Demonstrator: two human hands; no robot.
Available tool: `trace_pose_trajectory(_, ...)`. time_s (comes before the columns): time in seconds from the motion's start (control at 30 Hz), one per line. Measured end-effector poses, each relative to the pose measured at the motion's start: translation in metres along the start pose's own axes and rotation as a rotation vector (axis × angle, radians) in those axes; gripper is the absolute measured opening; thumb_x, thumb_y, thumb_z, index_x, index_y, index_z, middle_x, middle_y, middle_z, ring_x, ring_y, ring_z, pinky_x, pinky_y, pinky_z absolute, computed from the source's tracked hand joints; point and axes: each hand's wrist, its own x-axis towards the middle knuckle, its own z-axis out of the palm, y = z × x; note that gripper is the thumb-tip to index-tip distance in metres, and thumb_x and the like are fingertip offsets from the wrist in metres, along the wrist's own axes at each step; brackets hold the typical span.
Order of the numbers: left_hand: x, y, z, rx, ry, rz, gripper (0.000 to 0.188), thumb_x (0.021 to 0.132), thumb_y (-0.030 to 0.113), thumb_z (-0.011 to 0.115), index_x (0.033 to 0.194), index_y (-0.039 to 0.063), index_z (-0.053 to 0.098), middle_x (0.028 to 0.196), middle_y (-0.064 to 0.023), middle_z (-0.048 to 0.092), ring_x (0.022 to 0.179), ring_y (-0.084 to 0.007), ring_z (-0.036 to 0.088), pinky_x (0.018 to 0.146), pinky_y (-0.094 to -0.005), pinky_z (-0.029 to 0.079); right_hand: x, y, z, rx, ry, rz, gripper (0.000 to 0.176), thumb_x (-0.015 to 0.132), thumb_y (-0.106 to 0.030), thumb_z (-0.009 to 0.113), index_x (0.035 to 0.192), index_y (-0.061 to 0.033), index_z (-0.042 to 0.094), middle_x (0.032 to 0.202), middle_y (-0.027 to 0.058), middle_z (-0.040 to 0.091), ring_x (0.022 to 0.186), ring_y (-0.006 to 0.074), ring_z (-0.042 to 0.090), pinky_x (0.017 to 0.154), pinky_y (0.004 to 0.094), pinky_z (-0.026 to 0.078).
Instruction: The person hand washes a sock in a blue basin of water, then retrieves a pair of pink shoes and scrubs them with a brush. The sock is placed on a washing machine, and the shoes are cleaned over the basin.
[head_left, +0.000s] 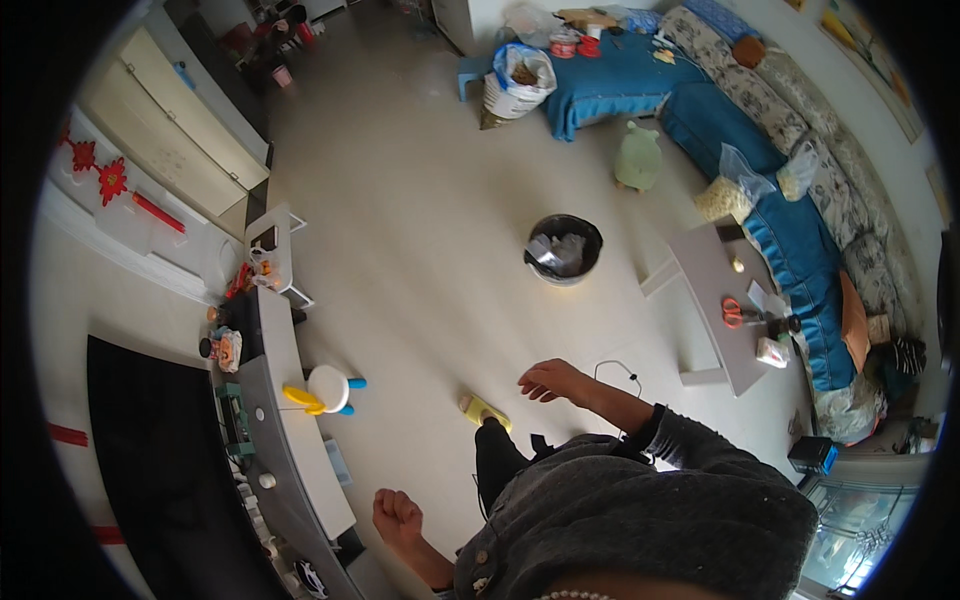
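Observation:
My left hand (397, 517) hangs beside the long low cabinet (319, 480), its fingers curled into a loose fist with nothing visible in it. Out over the floor is my right hand (553, 381), with fingers slightly bent and apart and holding nothing. Neither hand touches any object. One foot in a yellow slipper (474, 410) shows below. Farther ahead, a dark bucket (592, 251) with a plastic bag (561, 253) inside stands on the floor. Nearest my left hand among the loose things is a child's stool (328, 388) with a white seat and yellow back.
Orange-handled scissors (731, 313) lie on a low table (709, 281) at right, before a blue-covered sofa (795, 277). A green animal-shaped stool (639, 159) and an open sack (517, 94) stand farther off. A white side table (279, 259) adjoins the cabinet. A cable (619, 363) trails near my right arm.

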Motion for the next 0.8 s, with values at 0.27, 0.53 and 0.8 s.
trace_pose_trajectory(0.27, 0.200, 0.081, 0.169, 0.272, -0.021, -0.049, 0.030, 0.094, 0.018, 0.033, 0.065, 0.012, 0.036, 0.048, 0.0033, 0.020, 0.042, -0.0089, 0.018, 0.035, -0.0224, 0.018, 0.077, -0.129, 0.010, 0.227, 0.138, -0.130, 0.025, 0.087, -0.028, 0.052, 0.096, -0.0072, 0.062, 0.089, 0.0031, 0.062, 0.076, 0.0109, 0.057, 0.068, 0.0253, 0.046)
trace_pose_trajectory(0.53, 0.397, 0.071, 0.240, 0.174, 0.007, -0.281, 0.030, 0.092, 0.016, 0.036, 0.063, 0.011, 0.036, 0.051, 0.0011, 0.025, 0.047, -0.0116, 0.025, 0.041, -0.0260, 0.023, 0.216, -0.239, -0.022, 0.210, 0.163, -0.044, 0.025, 0.089, -0.026, 0.050, 0.098, -0.0063, 0.062, 0.088, 0.0037, 0.062, 0.078, 0.0119, 0.059, 0.071, 0.0268, 0.047)
trace_pose_trajectory(0.8, 0.543, 0.071, 0.313, 0.149, 0.122, -0.054, 0.016, 0.086, 0.014, 0.043, 0.075, 0.004, 0.050, 0.048, 0.0013, 0.027, 0.043, -0.0094, 0.024, 0.037, -0.0223, 0.020, 0.359, -0.421, -0.098, 0.423, 0.006, -0.202, 0.026, 0.090, -0.025, 0.046, 0.096, -0.0054, 0.061, 0.088, 0.0045, 0.062, 0.079, 0.0141, 0.059, 0.072, 0.0284, 0.047)
